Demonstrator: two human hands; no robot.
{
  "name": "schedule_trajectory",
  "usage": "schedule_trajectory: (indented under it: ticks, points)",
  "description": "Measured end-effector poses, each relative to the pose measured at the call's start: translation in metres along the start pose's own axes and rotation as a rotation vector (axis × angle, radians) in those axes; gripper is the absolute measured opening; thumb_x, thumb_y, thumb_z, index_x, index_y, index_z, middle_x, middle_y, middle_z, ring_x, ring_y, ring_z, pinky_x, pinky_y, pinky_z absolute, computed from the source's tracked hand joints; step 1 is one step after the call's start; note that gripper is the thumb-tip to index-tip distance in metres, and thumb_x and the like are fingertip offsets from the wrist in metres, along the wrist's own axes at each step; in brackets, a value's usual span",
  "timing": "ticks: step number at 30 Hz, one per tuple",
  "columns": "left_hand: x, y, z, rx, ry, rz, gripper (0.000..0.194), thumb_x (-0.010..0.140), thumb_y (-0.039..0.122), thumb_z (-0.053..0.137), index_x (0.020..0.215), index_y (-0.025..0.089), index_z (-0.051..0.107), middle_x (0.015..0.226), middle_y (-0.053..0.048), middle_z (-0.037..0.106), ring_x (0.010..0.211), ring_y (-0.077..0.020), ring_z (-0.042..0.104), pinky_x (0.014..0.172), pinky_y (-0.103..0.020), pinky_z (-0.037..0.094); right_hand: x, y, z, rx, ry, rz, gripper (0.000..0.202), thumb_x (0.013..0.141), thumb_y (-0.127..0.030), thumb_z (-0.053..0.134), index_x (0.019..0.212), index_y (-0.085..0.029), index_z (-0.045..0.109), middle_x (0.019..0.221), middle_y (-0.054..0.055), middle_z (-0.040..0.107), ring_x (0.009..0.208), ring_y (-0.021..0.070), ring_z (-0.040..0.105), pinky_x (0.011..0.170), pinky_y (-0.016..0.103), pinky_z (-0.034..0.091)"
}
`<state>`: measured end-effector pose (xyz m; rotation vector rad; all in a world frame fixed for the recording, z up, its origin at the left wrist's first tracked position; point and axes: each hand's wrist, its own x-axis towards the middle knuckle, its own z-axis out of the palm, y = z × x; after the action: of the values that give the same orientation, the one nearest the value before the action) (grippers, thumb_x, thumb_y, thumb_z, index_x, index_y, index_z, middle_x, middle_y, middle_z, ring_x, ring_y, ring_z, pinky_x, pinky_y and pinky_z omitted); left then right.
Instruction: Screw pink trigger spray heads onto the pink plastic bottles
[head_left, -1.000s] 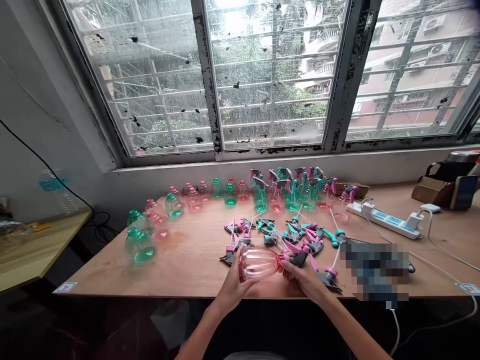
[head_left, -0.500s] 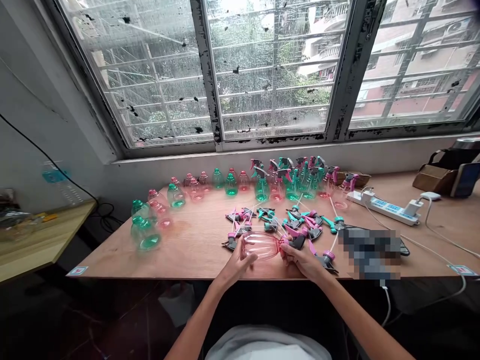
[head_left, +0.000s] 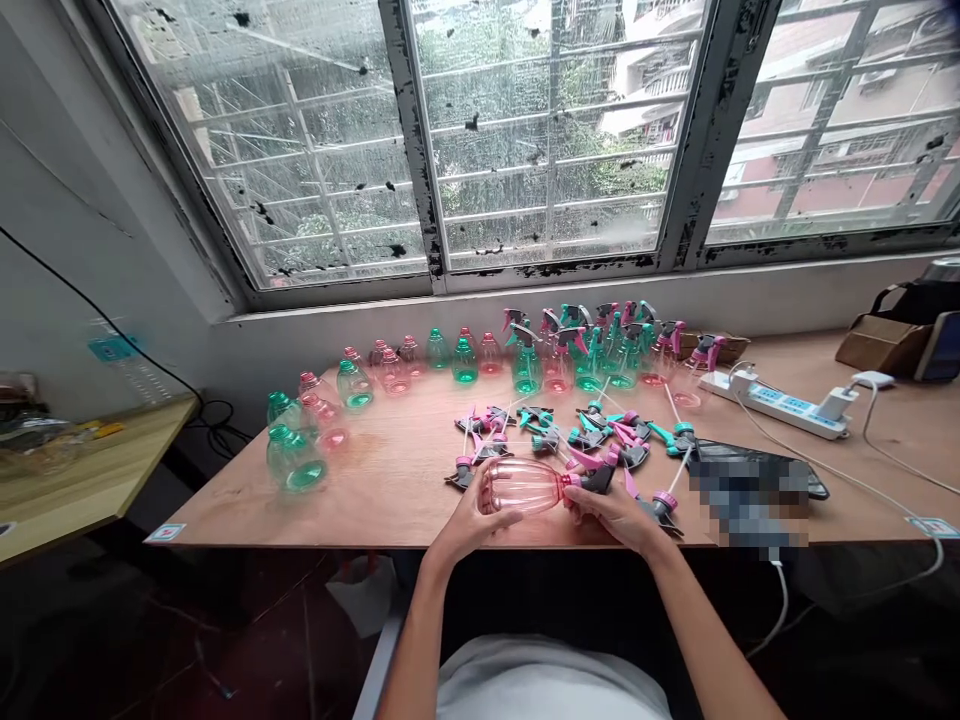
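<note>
A clear pink spray bottle (head_left: 525,486) lies sideways in front of me, above the table's near edge. My left hand (head_left: 478,518) is closed around its base end. At the neck, my right hand (head_left: 609,508) grips the pink collar of a spray head (head_left: 598,480) with a dark grey body, which sits at the bottle's mouth; whether it is fully seated I cannot tell. Just beyond the hands lies a loose pile of pink, teal and grey spray heads (head_left: 544,432) with thin white tubes. One pink-collared spray head (head_left: 663,504) rests beside my right hand.
Open green bottles (head_left: 296,462) and pink bottles (head_left: 393,372) stand along the left and back. Several bottles with spray heads (head_left: 559,365) stand at the back middle. A dark phone (head_left: 802,474), a white power strip (head_left: 780,405) with cables and a brown box (head_left: 885,340) are on the right.
The view has shifted slightly. Both hands keep their grip on the pink bottle and its spray head, with only a small shift of the fingers.
</note>
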<state>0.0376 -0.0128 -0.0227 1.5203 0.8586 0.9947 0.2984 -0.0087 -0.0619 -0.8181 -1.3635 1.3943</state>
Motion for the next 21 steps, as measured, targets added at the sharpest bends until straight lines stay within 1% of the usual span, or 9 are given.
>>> schedule_trajectory:
  ticks: [2,4,7,9,12,14,16,19,21]
  points:
    - [-0.005,-0.001,0.001,0.013,0.003,0.001,0.067,0.087,0.032,0.077,0.145,0.024,0.046,0.136,-0.011,0.059,0.112,-0.0275,0.064,0.095,-0.048,0.056,-0.006,-0.001,0.002,-0.029,0.044,-0.019,0.023,0.096,-0.031,0.071,0.078,-0.015,0.070,0.070,-0.004,0.070,0.061,0.0132,0.066,0.061,0.028,0.056]
    - [-0.008,-0.003,0.001,0.024,0.000,-0.005,0.089,0.078,0.033,0.086,0.152,0.028,0.038,0.128,-0.010,0.063,0.107,-0.0249,0.065,0.094,-0.043,0.055,-0.011,-0.003,0.005,-0.046,0.096,-0.032,0.028,0.090,-0.036,0.076,0.071,-0.016,0.071,0.063,-0.003,0.070,0.059,0.0139,0.064,0.060,0.028,0.053]
    - [-0.010,-0.006,0.002,0.038,0.013,-0.009,0.111,0.071,0.030,0.090,0.159,0.033,0.022,0.118,-0.007,0.064,0.106,-0.0226,0.062,0.094,-0.038,0.053,-0.016,-0.007,0.010,-0.056,0.149,-0.036,0.026,0.083,-0.043,0.082,0.080,-0.018,0.075,0.061,-0.001,0.072,0.057,0.0158,0.063,0.058,0.028,0.050]
    - [-0.011,-0.007,0.001,0.044,0.026,-0.007,0.116,0.072,0.028,0.090,0.160,0.034,0.016,0.120,-0.008,0.062,0.112,-0.0240,0.060,0.094,-0.037,0.052,-0.016,-0.010,0.013,-0.060,0.174,-0.038,0.031,0.080,-0.045,0.083,0.096,-0.020,0.075,0.064,-0.001,0.073,0.056,0.0166,0.063,0.056,0.029,0.049]
    - [-0.012,-0.006,0.000,0.046,0.022,-0.008,0.111,0.073,0.026,0.089,0.159,0.036,0.019,0.130,-0.010,0.058,0.125,-0.0275,0.055,0.095,-0.037,0.052,-0.017,-0.014,0.018,-0.073,0.203,-0.043,0.039,0.080,-0.046,0.082,0.107,-0.021,0.072,0.061,-0.002,0.071,0.054,0.0173,0.062,0.054,0.029,0.048]
    - [-0.013,-0.005,-0.001,0.044,0.018,-0.013,0.105,0.075,0.026,0.086,0.158,0.038,0.023,0.136,-0.011,0.056,0.130,-0.0284,0.051,0.096,-0.037,0.052,-0.018,-0.018,0.022,-0.090,0.210,-0.052,0.034,0.080,-0.046,0.083,0.099,-0.020,0.075,0.058,-0.002,0.069,0.055,0.0176,0.061,0.056,0.030,0.048]
    - [-0.015,-0.002,-0.002,0.040,0.020,-0.029,0.102,0.079,0.028,0.083,0.159,0.038,0.020,0.135,-0.011,0.056,0.127,-0.0278,0.054,0.097,-0.038,0.052,-0.020,-0.024,0.026,-0.107,0.203,-0.062,0.026,0.080,-0.044,0.083,0.082,-0.019,0.077,0.058,-0.001,0.070,0.057,0.0178,0.060,0.059,0.031,0.048]
    - [-0.019,0.006,-0.001,0.022,0.009,-0.056,0.114,0.076,0.029,0.086,0.161,0.037,0.009,0.128,-0.011,0.059,0.117,-0.0275,0.062,0.097,-0.042,0.054,-0.021,-0.030,0.031,-0.117,0.171,-0.069,0.031,0.080,-0.042,0.083,0.062,-0.019,0.073,0.058,0.002,0.070,0.059,0.0186,0.060,0.061,0.033,0.048]
    - [-0.021,0.012,0.000,0.010,0.003,-0.053,0.121,0.073,0.030,0.089,0.161,0.035,0.005,0.128,-0.012,0.060,0.120,-0.0302,0.062,0.100,-0.044,0.054,-0.020,-0.030,0.035,-0.105,0.157,-0.074,0.030,0.080,-0.044,0.083,0.065,-0.020,0.074,0.058,0.002,0.069,0.057,0.0191,0.061,0.059,0.033,0.048]
